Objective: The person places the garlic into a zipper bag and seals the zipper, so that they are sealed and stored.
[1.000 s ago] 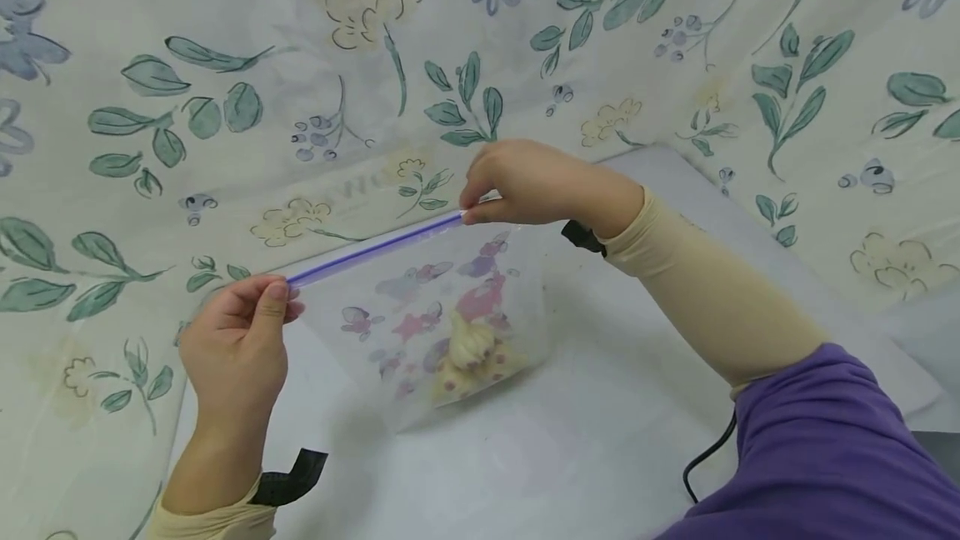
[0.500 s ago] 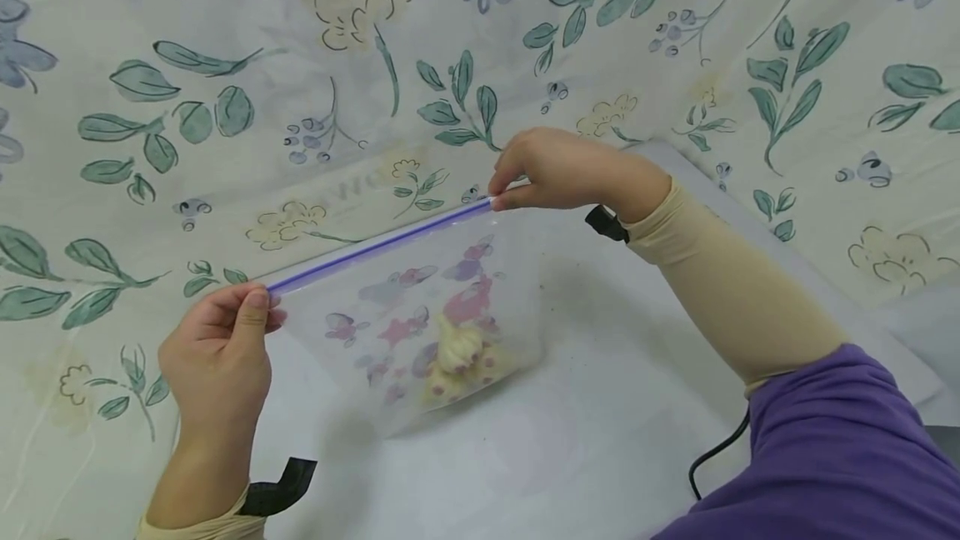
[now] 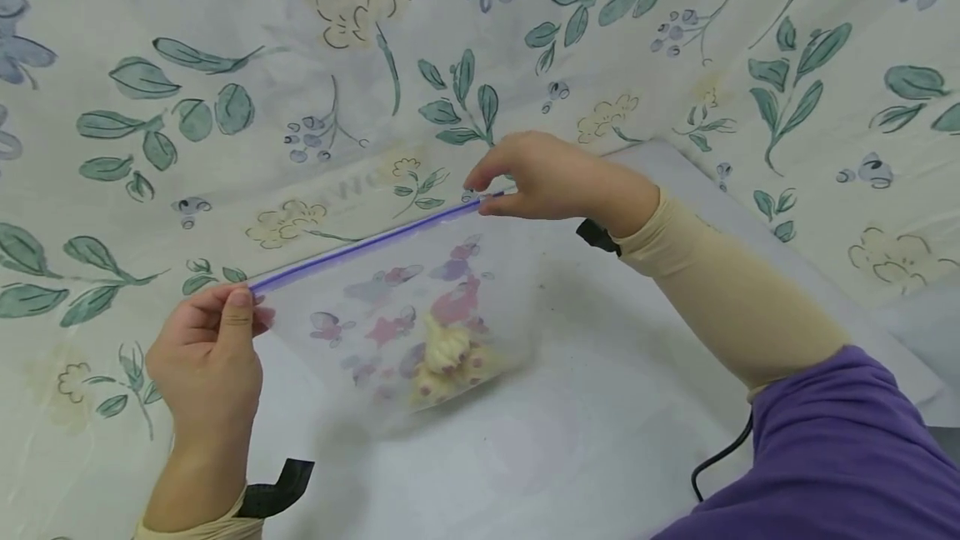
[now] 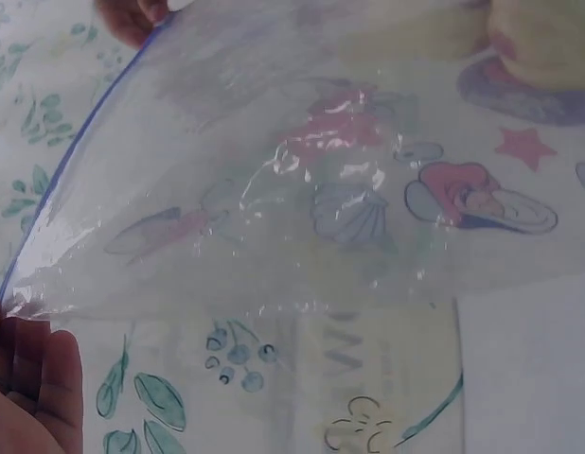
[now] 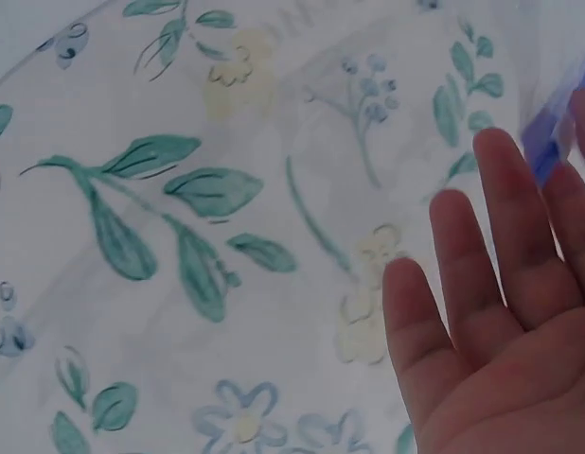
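Observation:
A see-through zip bag with pink and purple printed figures hangs over the white board. Along its top runs a blue zip strip. At the left end of that strip my left hand pinches the corner between thumb and fingers. My right hand is at the other end, thumb and forefinger parted around the strip; its remaining fingers look straight in the right wrist view. Inside the bag, low down, lies a cream-yellow item with pinkish spots, its kind unclear. The printed film fills much of the left wrist view.
A white board lies under the bag. Behind it rises a cloth printed with flowers and leaves. A black cable hangs by the purple right sleeve.
Both hands first shifted apart, stretching the strip. Since then the right thumb and forefinger have parted and moved slightly left, while the left hand and bag have drifted left.

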